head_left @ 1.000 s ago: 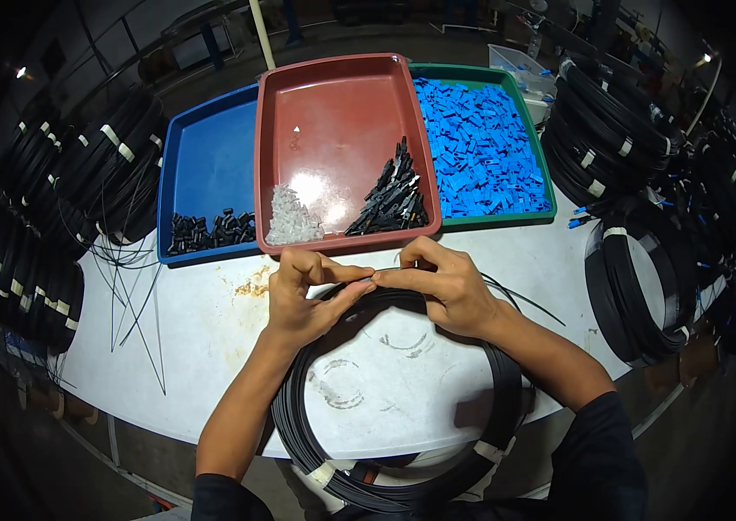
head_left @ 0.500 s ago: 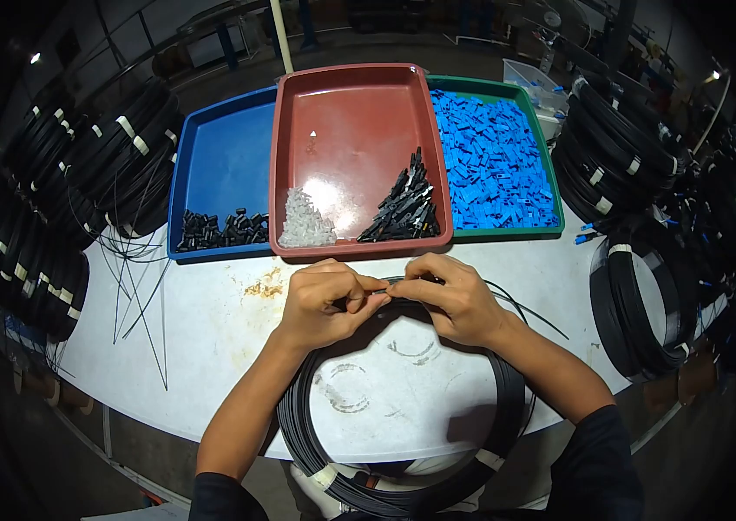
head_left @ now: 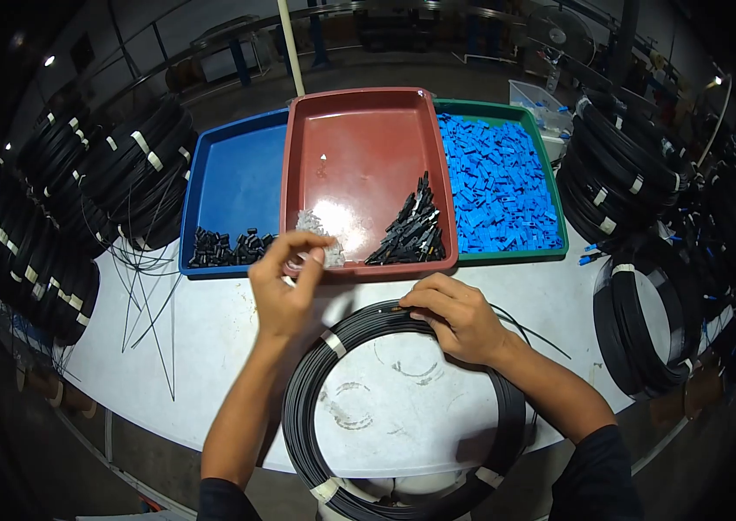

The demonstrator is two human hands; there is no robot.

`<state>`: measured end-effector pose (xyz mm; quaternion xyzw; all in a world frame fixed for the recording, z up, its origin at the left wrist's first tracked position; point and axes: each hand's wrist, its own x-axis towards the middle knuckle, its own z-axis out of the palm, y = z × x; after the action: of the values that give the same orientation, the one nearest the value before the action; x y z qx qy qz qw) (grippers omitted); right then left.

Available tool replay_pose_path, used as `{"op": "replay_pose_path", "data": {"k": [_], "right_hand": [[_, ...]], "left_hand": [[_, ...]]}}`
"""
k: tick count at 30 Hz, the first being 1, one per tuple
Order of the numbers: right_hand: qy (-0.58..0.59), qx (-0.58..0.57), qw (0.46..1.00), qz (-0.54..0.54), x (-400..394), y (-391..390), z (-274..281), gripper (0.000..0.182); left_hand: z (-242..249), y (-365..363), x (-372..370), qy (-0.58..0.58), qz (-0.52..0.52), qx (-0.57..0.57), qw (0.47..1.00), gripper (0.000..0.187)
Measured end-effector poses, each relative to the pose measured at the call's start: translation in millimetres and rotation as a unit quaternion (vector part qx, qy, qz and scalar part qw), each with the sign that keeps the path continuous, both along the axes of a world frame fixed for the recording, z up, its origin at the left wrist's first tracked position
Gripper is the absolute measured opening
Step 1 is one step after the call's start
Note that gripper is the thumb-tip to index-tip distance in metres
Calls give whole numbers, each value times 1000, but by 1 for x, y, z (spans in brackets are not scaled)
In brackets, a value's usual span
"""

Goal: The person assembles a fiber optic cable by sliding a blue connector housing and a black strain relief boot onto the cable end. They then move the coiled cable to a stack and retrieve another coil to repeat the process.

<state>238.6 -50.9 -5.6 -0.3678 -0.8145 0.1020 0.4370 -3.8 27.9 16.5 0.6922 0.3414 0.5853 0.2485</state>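
A coil of black cable (head_left: 300, 408), bound with white tape, lies on the white table and reaches over its front edge. At the far side of the coil, my right hand (head_left: 459, 317) pinches the cable near its end, where a small light tip shows. My left hand (head_left: 284, 282) is raised over the front rim of the red tray (head_left: 368, 108), thumb and index finger curved and slightly apart. Just beyond those fingers sits a pile of small clear-white pieces (head_left: 308, 222). Nothing shows between the left fingertips.
Black pointed parts (head_left: 411, 226) fill the red tray's right corner. The blue tray (head_left: 238, 182) holds short black pieces, the green tray (head_left: 563, 236) blue connectors. Stacked cable coils stand left (head_left: 29, 260) and right (head_left: 620, 165). Loose cable ends (head_left: 147, 304) hang across the table's left.
My left hand has left the cable and moved up and left to the red tray's front edge. My right hand stays at the cable. The view has tilted up slightly.
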Motion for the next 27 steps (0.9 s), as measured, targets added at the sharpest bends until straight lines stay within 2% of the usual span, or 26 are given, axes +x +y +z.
{"op": "replay_pose_path", "data": {"k": [2,3,5,6,7,8,9,10,12,13,14,17,21,23,27], "right_hand": [[-1,-6,1000,6,1,1,-2,33],[-1,-9,1000,6,1,0,-1,33],[1,-16,1000,5,1,0,-1,32],[1,-15,1000,8,1,0,-1,32],[-2,-22,1000,11,2,1,-1,31],[-5,-29,999,14,2,1,0,31],[-5,-38,999,10,1,0,2,28],[-5,-38,999,12,1,0,3,28],[-12,-48,999,14,1,1,5,27],[-8,-55,998,13,1,1,5,26],[-10,-71,997,12,2,0,7,26],[-20,-86,996,-2,1,0,10,24],[-24,-70,997,1,2,3,7,22],[-29,-71,997,-2,2,4,7,22],[-21,-79,997,7,3,4,8,26]], "left_hand": [[8,18,-11,53,65,8,996,14],[9,30,-16,52,68,8,996,14],[10,54,-24,162,62,28,985,20],[15,63,-28,161,65,29,984,20],[20,72,-31,310,49,70,947,22],[24,81,-33,450,31,109,886,24],[23,91,-31,496,2,112,861,30],[22,97,-30,496,4,111,861,30],[19,106,-23,546,-59,171,818,30],[19,110,-19,588,-53,182,786,27],[20,113,-16,588,-53,181,787,27],[18,122,-11,660,-22,200,724,28],[12,137,-10,629,-75,210,745,27],[12,140,-10,628,-114,217,739,22],[13,142,-9,630,-117,237,730,18]]}}
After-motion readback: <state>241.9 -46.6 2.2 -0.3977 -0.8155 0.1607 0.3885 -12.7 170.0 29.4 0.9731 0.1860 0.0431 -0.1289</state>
